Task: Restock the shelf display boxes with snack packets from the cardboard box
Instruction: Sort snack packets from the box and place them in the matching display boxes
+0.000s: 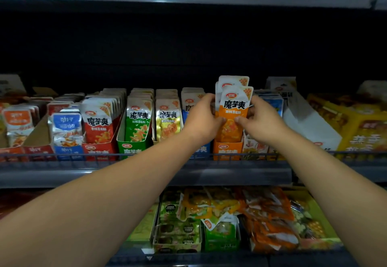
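A small stack of orange packets (pixel 234 104) stands upright between both hands, its lower end dipping into the orange display box (pixel 227 149) on the middle shelf (pixel 209 172). The front packet sits a little lower than the ones behind it, whose white tops show above it. The left hand (pixel 201 118) grips the stack's left edge, with its fingers curled round the side. The right hand (pixel 261 118) grips the right edge, its thumb pressed on the front of the packet near the left thumb. Both forearms reach up from the bottom of the view.

Just left of the orange box, partly hidden by the left hand, is a blue display box (pixel 202 149). Further left is a row of yellow packets (pixel 167 118), then a green display box (pixel 132 144), a red display box (pixel 98 150) and a box of blue-labelled packets (pixel 66 128), all filled with upright packets. A low wire rail (pixel 146 157) runs along the front of these boxes. To the right of the hands stand a tilted white box (pixel 305 124) and, beyond it, yellow packages (pixel 356 128).

On the lower shelf, loose packets (pixel 209 206) lie piled over small boxes, with a heap of orange-red packets (pixel 270 222) beside them.
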`<state>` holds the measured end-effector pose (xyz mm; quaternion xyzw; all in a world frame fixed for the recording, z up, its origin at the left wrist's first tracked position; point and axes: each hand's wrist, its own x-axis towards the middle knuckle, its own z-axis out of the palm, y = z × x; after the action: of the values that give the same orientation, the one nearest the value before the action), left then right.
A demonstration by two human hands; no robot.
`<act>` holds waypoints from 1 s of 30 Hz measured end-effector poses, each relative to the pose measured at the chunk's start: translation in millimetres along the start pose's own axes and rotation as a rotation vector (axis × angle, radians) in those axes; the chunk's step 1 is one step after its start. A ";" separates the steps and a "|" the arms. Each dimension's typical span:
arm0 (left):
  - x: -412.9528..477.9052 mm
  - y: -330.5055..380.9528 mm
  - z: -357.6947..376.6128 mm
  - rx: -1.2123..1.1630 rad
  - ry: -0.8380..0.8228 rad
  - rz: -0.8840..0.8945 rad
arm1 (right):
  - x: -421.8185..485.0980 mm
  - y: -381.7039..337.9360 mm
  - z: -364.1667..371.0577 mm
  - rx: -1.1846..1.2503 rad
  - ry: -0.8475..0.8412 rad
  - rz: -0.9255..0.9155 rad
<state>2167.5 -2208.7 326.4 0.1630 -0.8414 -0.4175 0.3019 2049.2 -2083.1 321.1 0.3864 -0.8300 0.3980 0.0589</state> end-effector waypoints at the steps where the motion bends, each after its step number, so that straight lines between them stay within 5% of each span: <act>1: -0.7 -1.8 1.3 0.004 -0.002 0.001 | -0.6 0.3 -0.1 -0.008 -0.009 -0.001; 12: -11.1 -20.6 4.2 0.604 -0.068 -0.043 | -8.8 6.2 14.6 -0.082 -0.092 -0.008; 25: -3.2 -35.2 5.7 0.280 -0.142 -0.205 | 3.3 -5.5 5.9 -0.404 -0.120 -0.129; 30: -5.0 -35.2 5.7 0.256 -0.128 -0.192 | 13.7 -9.3 7.7 -0.317 -0.185 -0.095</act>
<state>2168.5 -2223.7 293.6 0.2527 -0.8857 -0.3435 0.1834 2047.7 -2100.2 327.1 0.4459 -0.8650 0.2219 0.0609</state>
